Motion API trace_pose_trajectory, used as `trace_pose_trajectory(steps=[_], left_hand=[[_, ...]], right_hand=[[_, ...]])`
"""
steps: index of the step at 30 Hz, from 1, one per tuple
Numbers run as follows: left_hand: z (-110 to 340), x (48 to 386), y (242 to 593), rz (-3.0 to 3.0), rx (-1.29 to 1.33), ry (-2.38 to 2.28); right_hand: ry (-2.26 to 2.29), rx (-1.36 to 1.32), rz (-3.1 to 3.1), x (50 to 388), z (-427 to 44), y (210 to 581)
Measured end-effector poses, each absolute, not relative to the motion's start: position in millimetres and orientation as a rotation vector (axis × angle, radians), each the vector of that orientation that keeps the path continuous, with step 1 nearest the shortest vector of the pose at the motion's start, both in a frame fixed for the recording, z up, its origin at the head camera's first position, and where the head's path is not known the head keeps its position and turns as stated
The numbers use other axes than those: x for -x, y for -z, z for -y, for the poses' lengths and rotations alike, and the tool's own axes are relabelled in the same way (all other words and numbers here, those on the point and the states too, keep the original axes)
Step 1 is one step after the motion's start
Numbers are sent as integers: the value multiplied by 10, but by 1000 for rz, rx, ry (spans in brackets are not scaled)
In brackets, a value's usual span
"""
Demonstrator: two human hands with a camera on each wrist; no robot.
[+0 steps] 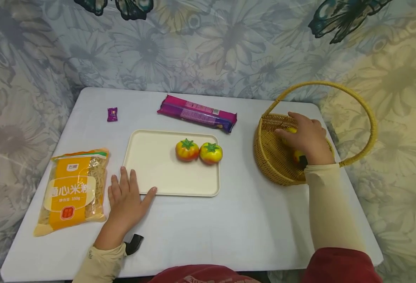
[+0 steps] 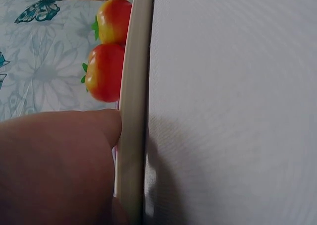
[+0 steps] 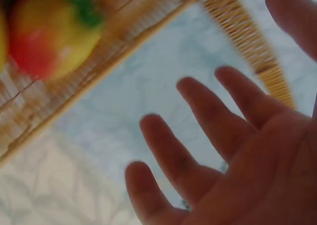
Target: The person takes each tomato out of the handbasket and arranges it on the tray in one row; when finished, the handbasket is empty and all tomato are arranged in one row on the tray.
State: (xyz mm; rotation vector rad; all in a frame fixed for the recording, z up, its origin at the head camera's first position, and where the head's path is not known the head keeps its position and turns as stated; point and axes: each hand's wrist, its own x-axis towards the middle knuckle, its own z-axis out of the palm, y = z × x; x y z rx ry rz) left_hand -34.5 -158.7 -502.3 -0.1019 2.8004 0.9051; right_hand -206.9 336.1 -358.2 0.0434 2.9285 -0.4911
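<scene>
Two red-and-yellow tomatoes (image 1: 187,149) with green tops sit side by side on the right part of a cream tray (image 1: 151,165). My left hand (image 1: 127,200) lies spread on the table at the tray's near left corner, its thumb touching the rim in the left wrist view. Over the wicker basket (image 1: 269,167), my right hand (image 1: 310,137) reaches in from the near right side. In the right wrist view its fingers (image 3: 168,145) are spread and hold nothing. A yellow-and-red tomato (image 3: 54,36) lies inside the basket, partly cut off there; more yellow fruit is half hidden under the hand.
A yellow bag of rice noodles (image 1: 71,192) lies at the left. Behind the tray is a long purple snack packet (image 1: 198,113), and a small purple wrapped candy (image 1: 112,114) lies at the back left. The basket's tall handle (image 1: 373,125) arches out to the right.
</scene>
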Motion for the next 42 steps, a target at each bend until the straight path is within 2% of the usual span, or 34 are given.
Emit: trace_pose_trajectory(steps=[5, 12, 18, 42], left_hand=[[1598, 352, 5021, -2800, 99, -902], [1585, 339, 5000, -2781, 92, -932], [1581, 332, 4999, -2785, 96, -932], [1590, 329, 4991, -2783, 92, -926]], right_hand=[[524, -96, -2757, 2166, -3676, 3626], [648, -157, -2626, 2251, -3875, 3856], [641, -121, -2660, 2288, -3850, 3994], [493, -182, -2706, 2320, -3707, 4109]])
